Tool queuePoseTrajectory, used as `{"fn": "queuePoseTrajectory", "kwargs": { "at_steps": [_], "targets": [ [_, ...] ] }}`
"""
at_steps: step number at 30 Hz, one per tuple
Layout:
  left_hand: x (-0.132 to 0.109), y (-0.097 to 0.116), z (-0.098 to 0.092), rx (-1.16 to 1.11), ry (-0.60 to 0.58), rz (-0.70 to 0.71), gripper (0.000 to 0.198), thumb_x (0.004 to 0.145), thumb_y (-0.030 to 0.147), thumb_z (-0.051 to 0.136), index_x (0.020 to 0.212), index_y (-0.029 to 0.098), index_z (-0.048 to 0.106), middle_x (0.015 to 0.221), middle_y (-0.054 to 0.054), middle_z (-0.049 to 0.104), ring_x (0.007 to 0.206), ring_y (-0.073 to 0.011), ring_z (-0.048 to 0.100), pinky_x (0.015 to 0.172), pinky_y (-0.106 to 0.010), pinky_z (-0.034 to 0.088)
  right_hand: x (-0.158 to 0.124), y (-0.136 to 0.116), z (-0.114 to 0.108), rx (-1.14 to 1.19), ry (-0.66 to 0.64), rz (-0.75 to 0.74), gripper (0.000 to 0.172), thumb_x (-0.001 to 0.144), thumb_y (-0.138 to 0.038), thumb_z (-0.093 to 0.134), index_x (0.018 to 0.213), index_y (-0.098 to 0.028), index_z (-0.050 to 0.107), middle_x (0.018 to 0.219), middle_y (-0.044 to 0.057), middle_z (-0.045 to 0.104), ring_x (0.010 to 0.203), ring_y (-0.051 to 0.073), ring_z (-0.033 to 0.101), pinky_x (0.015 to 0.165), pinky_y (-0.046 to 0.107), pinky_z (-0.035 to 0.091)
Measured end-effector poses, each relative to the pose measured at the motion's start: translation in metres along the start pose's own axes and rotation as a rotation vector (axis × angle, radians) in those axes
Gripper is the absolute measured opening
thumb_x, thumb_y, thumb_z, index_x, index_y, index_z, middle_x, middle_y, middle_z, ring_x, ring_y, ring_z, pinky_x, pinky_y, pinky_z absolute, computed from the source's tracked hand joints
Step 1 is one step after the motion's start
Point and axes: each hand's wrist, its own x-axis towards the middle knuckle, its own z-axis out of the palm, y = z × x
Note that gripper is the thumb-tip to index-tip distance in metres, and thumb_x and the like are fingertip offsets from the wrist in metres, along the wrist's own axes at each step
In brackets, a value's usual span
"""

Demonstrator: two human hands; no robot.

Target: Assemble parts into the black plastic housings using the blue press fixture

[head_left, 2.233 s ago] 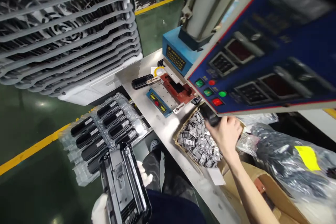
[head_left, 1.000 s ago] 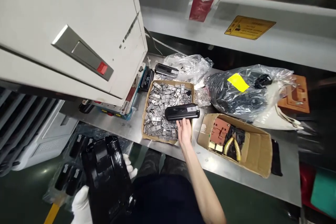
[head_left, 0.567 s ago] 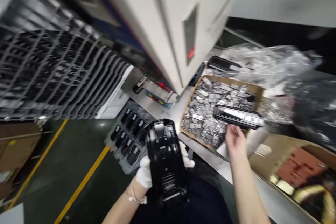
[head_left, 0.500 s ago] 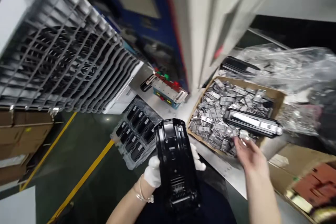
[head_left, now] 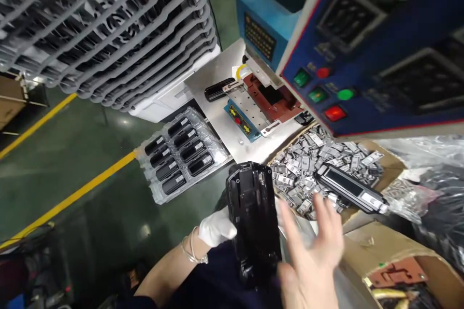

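My left hand [head_left: 217,228], in a white glove, grips a long black plastic housing [head_left: 253,217] from its left side. The housing stands nearly upright in view, its ribbed, hollow inner face toward me. Just right of it is my bare right hand [head_left: 313,251], slightly blurred, with fingers spread apart and nothing visible in them. Behind that hand, a cardboard box [head_left: 393,159] holds many small silvery metal clips [head_left: 304,161]. Across these clips lies another black housing [head_left: 351,188] with a glossy strip.
A clear tray [head_left: 221,154] holds several black pieces. Beyond it is a press with a drilled metal fixture [head_left: 248,106] and a blue control panel [head_left: 326,82]. Stacked grey racks [head_left: 145,34] rise at left. An open carton [head_left: 391,236] and plastic bags [head_left: 431,154] are at right.
My right hand has left the clip box and come left to the housing. My view has turned, showing more of the press. The housing stays in my left hand.
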Motion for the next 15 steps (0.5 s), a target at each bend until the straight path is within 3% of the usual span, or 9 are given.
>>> {"fn": "queuePoseTrajectory", "kwargs": {
  "at_steps": [2,4,7,10,12,15],
  "targets": [
    [0.001,0.005,-0.008,0.023,0.018,0.066,0.057,0.055,0.051,0.096,0.099,0.017,0.083,0.092,-0.012,0.082,0.126,-0.0460,0.067,0.120,-0.059,0.044,-0.011,0.000,0.008,0.018,0.009,0.075,0.070,0.112,-0.056,0.017,0.172,-0.021,0.010,0.170,0.024,0.020,0.153,0.058,0.020,0.106,0.092,0.028],
    [0.003,0.011,-0.013,0.048,0.035,0.127,0.054,0.057,0.054,0.096,0.095,0.018,0.084,0.091,-0.011,0.083,0.127,-0.0448,0.067,0.122,-0.056,0.043,-0.025,-0.002,0.018,0.047,-0.076,0.085,0.075,0.113,-0.056,0.022,0.171,-0.011,0.007,0.165,0.028,0.030,0.151,0.055,0.030,0.110,0.083,0.038],
    [0.006,0.024,-0.014,0.080,-0.002,0.178,0.048,0.060,0.056,0.096,0.090,0.019,0.085,0.097,-0.010,0.083,0.129,-0.0422,0.066,0.125,-0.051,0.040,-0.036,-0.003,0.035,0.051,-0.170,0.019,0.080,0.112,-0.058,0.030,0.170,-0.007,0.008,0.158,0.029,0.041,0.144,0.050,0.044,0.105,0.071,0.053],
    [0.012,0.036,-0.011,0.102,-0.068,0.169,0.048,0.065,0.060,0.093,0.090,0.020,0.085,0.103,-0.007,0.083,0.133,-0.0404,0.063,0.127,-0.050,0.038,-0.029,-0.001,0.047,-0.042,-0.136,-0.036,0.090,0.107,-0.061,0.052,0.168,-0.004,0.017,0.144,0.029,0.053,0.130,0.047,0.056,0.098,0.067,0.059],
    [0.022,0.042,-0.012,0.124,-0.095,0.146,0.057,0.068,0.065,0.090,0.102,0.020,0.085,0.116,-0.007,0.081,0.139,-0.0417,0.058,0.126,-0.053,0.036,-0.017,0.004,0.050,-0.082,-0.099,-0.040,0.087,0.104,-0.060,0.059,0.163,-0.004,0.028,0.134,0.027,0.058,0.123,0.044,0.058,0.096,0.066,0.059],
    [0.049,0.046,-0.028,0.198,-0.128,0.126,0.092,0.056,0.075,0.090,0.125,0.016,0.078,0.139,-0.012,0.071,0.149,-0.0479,0.045,0.125,-0.060,0.034,0.008,0.025,0.052,-0.124,-0.012,0.026,0.073,0.103,-0.064,0.056,0.148,-0.007,0.048,0.122,0.025,0.061,0.114,0.045,0.059,0.092,0.070,0.058]
  ]
}}
